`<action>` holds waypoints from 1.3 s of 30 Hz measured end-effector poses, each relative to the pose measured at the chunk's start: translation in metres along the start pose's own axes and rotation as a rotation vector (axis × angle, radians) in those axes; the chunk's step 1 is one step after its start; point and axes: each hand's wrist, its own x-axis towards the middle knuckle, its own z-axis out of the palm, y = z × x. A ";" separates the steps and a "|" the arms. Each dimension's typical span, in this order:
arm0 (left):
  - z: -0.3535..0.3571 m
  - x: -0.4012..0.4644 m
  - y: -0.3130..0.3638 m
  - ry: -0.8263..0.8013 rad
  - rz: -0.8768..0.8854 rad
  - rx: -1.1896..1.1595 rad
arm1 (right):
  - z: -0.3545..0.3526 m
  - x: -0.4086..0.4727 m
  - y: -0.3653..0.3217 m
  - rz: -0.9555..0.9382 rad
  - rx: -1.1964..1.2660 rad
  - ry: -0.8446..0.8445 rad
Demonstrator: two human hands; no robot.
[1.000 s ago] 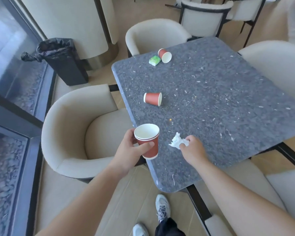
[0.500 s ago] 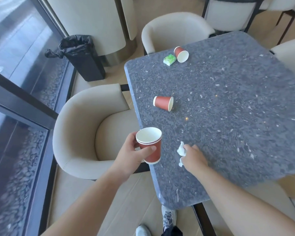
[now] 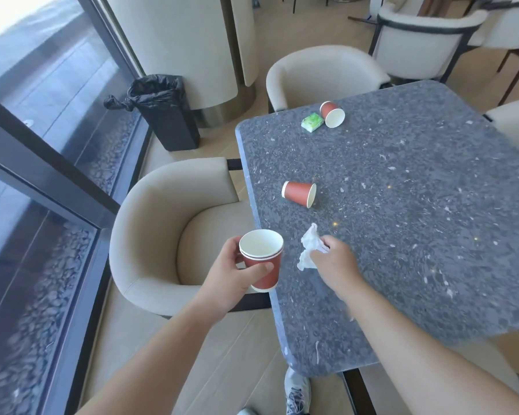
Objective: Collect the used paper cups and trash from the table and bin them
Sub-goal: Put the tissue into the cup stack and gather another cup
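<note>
My left hand [image 3: 234,274] grips upright stacked red paper cups [image 3: 262,259] just off the near left edge of the grey stone table [image 3: 417,235]. My right hand [image 3: 333,265] pinches a crumpled white tissue [image 3: 309,247] lifted a little above the tabletop, right of the cups. Another red cup [image 3: 299,193] lies on its side in the table's left middle. A third red cup [image 3: 332,114] lies tipped at the far left corner beside a green tissue pack [image 3: 312,122]. The black bin [image 3: 165,112] with a black liner stands on the floor beyond the left chair.
A cream armchair [image 3: 168,235] is tucked against the table's left side, between me and the bin. Another cream chair [image 3: 321,76] sits at the far end, more behind it. A glass wall with dark frames [image 3: 42,175] runs along the left. My shoes [image 3: 297,393] show below.
My right hand has raised the tissue off the table and brought it closer to the cups. The camera view has shifted left, bringing the bin further into the picture.
</note>
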 end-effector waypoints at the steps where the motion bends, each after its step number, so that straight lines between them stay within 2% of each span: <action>1: -0.003 -0.002 0.001 0.004 0.004 0.007 | -0.004 -0.004 -0.022 -0.046 0.068 0.019; 4: -0.014 -0.006 0.004 0.020 0.019 0.019 | -0.012 -0.018 -0.083 -0.202 0.217 0.039; 7: -0.025 -0.012 0.009 0.026 0.062 0.027 | -0.008 -0.035 -0.129 -0.371 0.177 0.031; 12: -0.053 -0.017 0.019 0.087 0.163 0.004 | 0.026 -0.060 -0.164 -0.614 -0.180 -0.216; 16: -0.087 -0.018 0.027 0.096 0.263 0.030 | 0.060 -0.067 -0.184 -0.772 -0.531 -0.202; 22: -0.147 -0.006 0.027 0.056 0.308 0.060 | 0.103 -0.069 -0.228 -0.720 -0.718 -0.220; 26: -0.192 0.011 0.024 0.040 0.313 0.042 | 0.126 -0.067 -0.260 -0.569 -0.461 -0.202; 29: -0.226 0.025 0.024 0.015 0.309 0.010 | 0.135 -0.064 -0.276 -0.549 -0.283 -0.084; 33: -0.257 0.043 0.026 -0.045 0.283 -0.027 | 0.151 -0.062 -0.285 -0.506 -0.177 0.033; 39: -0.270 0.064 0.027 -0.124 0.265 -0.056 | 0.170 -0.063 -0.278 -0.450 -0.090 0.080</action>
